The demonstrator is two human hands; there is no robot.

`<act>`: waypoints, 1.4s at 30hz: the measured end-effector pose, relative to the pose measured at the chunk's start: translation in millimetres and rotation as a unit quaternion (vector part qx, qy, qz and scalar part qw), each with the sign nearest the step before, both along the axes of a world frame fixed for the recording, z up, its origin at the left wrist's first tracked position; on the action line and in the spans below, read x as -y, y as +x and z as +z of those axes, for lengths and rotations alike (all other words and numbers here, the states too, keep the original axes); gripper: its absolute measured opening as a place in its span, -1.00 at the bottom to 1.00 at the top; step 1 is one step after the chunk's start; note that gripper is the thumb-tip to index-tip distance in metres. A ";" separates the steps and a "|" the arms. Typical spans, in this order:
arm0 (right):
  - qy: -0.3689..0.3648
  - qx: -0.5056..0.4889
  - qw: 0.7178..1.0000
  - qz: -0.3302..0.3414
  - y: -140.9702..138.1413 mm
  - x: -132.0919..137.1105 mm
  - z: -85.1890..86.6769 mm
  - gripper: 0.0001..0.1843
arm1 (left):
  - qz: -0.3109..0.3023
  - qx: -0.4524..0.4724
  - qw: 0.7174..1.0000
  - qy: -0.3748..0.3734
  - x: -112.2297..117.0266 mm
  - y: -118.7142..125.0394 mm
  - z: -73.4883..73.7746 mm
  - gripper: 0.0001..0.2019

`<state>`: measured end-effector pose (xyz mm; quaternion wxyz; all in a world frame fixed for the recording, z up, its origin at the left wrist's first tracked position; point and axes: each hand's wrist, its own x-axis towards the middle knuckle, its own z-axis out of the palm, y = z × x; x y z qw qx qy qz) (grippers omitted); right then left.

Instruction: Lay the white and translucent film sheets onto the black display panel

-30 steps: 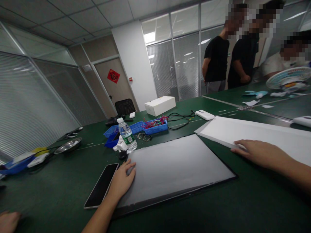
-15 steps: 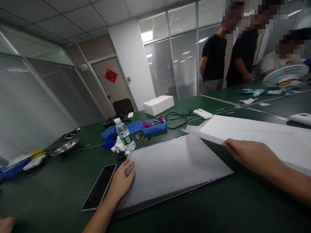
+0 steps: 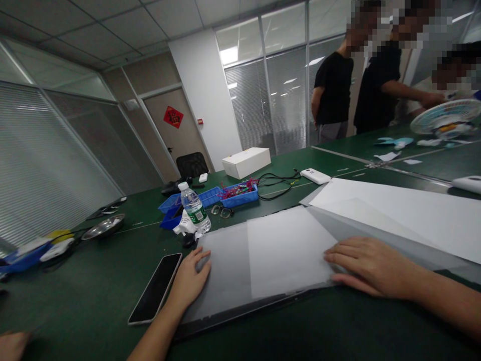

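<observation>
My left hand (image 3: pixel 191 277) lies on the left edge of a grey, translucent plastic sheet (image 3: pixel 225 260), fingers spread. Flat on the right side of the sheets rests my right hand (image 3: pixel 370 265), its fingers stretched out and holding nothing. Between the hands a whiter rectangular area (image 3: pixel 287 250) shows on the grey sheet; I cannot tell if it is paper under the film. A black edge shows beneath along the front. Beyond my right hand a large white sheet (image 3: pixel 406 215) spreads to the right, with translucent film overlapping it. A phone (image 3: pixel 156 290) lies beside my left hand.
Behind the sheets stand a water bottle (image 3: pixel 195 210), glasses (image 3: pixel 222 211), blue trays (image 3: pixel 240 196) with red wires, and a white box (image 3: pixel 246 163). A metal dish (image 3: pixel 103 227) sits at left. Another hand (image 3: pixel 14 346) shows bottom left. People stand at the far right.
My right hand has let go of the lifted sheet's edge and now lies flat, slightly lower. The film has come down over the grey sheet. My left hand has stayed put.
</observation>
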<state>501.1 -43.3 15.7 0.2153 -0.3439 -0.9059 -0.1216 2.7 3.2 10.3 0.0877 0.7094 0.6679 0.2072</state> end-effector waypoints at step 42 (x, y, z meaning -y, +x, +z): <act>-0.116 -0.038 0.980 -0.155 46.8 -35.8 -11.8 -0.49 | -0.004 -0.011 1.000 0.010 -0.8 0.9 -0.9 -0.45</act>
